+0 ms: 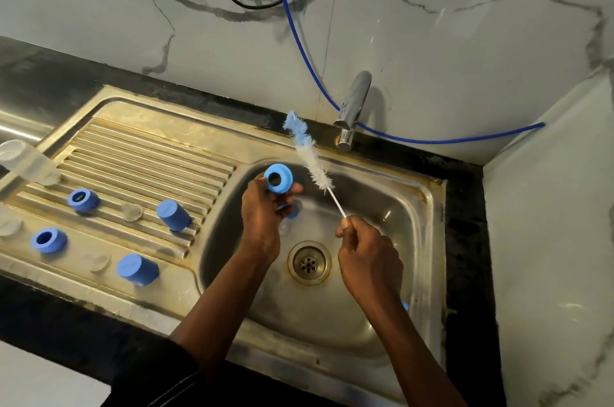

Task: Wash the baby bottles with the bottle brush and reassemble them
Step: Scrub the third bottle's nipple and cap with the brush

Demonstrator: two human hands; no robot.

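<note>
- While its fingers curl round a blue screw ring (pixel 278 178), the left hand (pixel 262 212) holds it above the sink (pixel 382 207).
- The right hand (pixel 365 253) pinches the bottle brush (pixel 312 160) by its wire stem.
- Its bristles rise just beside the ring.

Forearms extended, left hand (pixel 260 219) gripping a blue collar (pixel 286 174), right hand (pixel 367 255) pinching the bottle brush (pixel 314 167) handle
</note>
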